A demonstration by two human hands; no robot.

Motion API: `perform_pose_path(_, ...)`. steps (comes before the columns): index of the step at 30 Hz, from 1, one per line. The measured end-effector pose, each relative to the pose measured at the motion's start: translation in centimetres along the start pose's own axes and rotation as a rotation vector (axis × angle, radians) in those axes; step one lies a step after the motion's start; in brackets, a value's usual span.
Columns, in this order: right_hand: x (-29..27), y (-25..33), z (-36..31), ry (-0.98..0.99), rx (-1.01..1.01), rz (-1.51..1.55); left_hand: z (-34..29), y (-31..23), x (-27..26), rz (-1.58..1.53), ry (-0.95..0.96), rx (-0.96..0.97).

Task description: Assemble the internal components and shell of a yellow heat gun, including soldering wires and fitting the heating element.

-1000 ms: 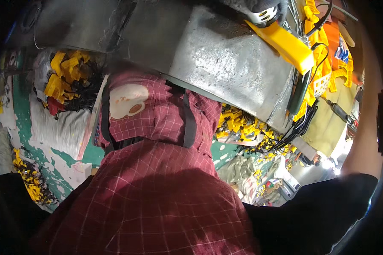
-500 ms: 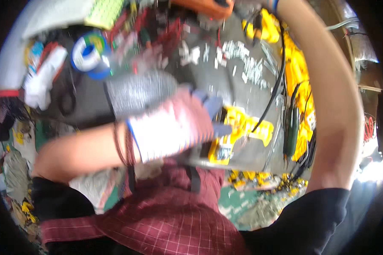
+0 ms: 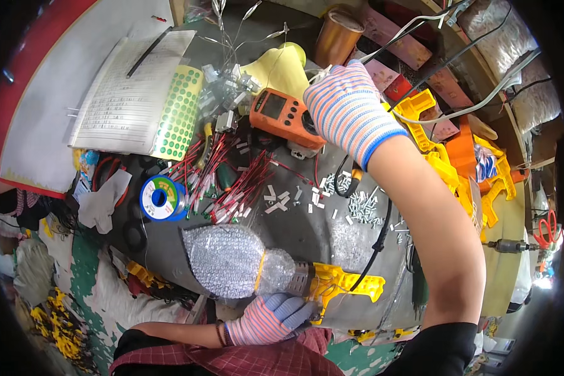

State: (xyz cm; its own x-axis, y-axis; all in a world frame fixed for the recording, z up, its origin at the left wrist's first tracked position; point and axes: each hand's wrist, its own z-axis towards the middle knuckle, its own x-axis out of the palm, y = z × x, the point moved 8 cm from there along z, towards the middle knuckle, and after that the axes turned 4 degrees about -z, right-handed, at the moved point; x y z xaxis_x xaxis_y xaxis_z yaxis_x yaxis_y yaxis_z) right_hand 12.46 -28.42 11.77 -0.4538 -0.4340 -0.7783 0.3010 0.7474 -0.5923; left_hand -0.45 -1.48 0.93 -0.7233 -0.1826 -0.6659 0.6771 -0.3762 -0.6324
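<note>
My left hand [image 3: 266, 319], in a striped glove with grey fingers, is curled against the near side of a yellow plastic tool housing [image 3: 344, 285]. A dark cylindrical part joins the housing to a bulb-shaped piece in bubble wrap [image 3: 225, 260], held by a yellow band. A black cord [image 3: 379, 241] runs over the housing. My right hand [image 3: 351, 106], also gloved, is closed beyond an orange multimeter [image 3: 276, 116], beside a yellow cloth-like piece [image 3: 276, 69]. Something pale shows at its fingertips, too small to name.
Screws [image 3: 366, 207], red wires [image 3: 200, 169] and a blue-rimmed solder spool [image 3: 161, 198] lie mid-table. A notebook [image 3: 122, 94] and green-dotted sheet [image 3: 180, 113] are at left. A copper-coloured cup [image 3: 338, 37] stands behind; more yellow housings [image 3: 445, 169] and a screwdriver-like tool [image 3: 511, 245] lie right.
My view has tilted up, showing more of the far table. My right hand has come into view, closed. My left hand stays at the yellow housing, now on its near side.
</note>
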Motion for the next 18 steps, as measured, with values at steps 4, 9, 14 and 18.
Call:
perform_pose_path(4, 0.0, 0.2, -0.1, -0.070, -0.019, 0.015, 0.2, 0.4, 0.2, -0.023, 0.033, 0.001)
perform_pose_path(9, -0.2, 0.1, -0.2, 0.034, 0.028, -0.001, -0.3, 0.4, 0.9, -0.037, 0.033, -0.035)
perform_pose_path(14, -0.6, 0.2, -0.9, 0.053, -0.052, 0.062, -0.3, -0.1, 0.7, -0.038, 0.069, -0.009)
perform_pose_path(18, 0.3, 0.2, -1.7, 0.019, -0.005, -0.017, -0.2, -0.8, 1.2, -0.024, 0.062, 0.031)
